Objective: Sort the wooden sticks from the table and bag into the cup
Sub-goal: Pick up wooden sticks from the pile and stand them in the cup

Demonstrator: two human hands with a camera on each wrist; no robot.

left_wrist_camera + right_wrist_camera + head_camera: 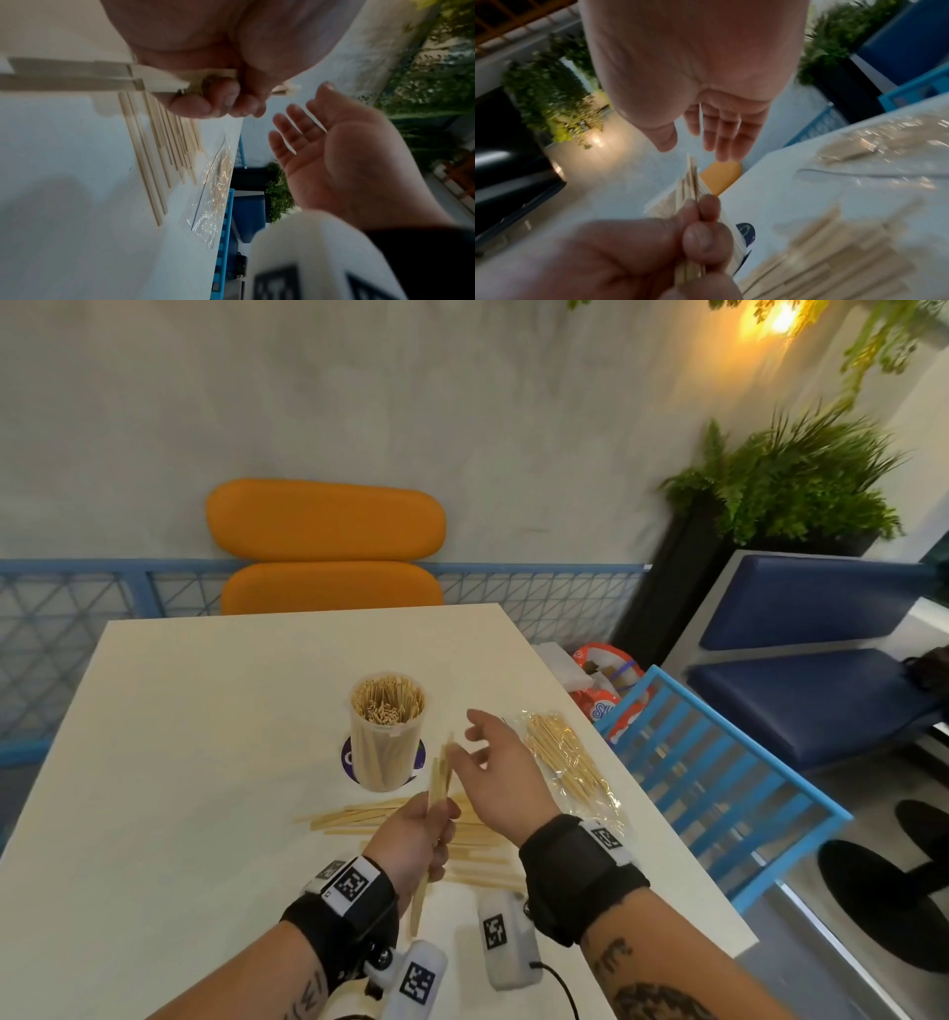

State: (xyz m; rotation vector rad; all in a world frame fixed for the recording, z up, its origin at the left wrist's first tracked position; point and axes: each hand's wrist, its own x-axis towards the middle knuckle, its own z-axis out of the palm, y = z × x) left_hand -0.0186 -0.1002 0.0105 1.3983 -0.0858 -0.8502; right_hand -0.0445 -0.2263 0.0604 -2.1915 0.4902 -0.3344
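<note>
A clear plastic cup [386, 734] full of thin wooden sticks stands mid-table. My left hand [418, 839] grips a bundle of flat wooden sticks [439, 780] nearly upright, just right of the cup; the same bundle [690, 182] shows in the right wrist view. My right hand [495, 762] hovers beside the bundle's top with fingers spread, holding nothing. Loose flat sticks [359, 815] lie on the table under both hands. A clear bag of thin sticks [565, 757] lies to the right, also seen as the bag [218, 182] in the left wrist view.
The white table [179, 737] ends close on the right, where a blue slatted chair back [708, 783] stands. An orange chair [328, 546] faces the far edge. A white device [506, 937] with a cable lies near my right wrist.
</note>
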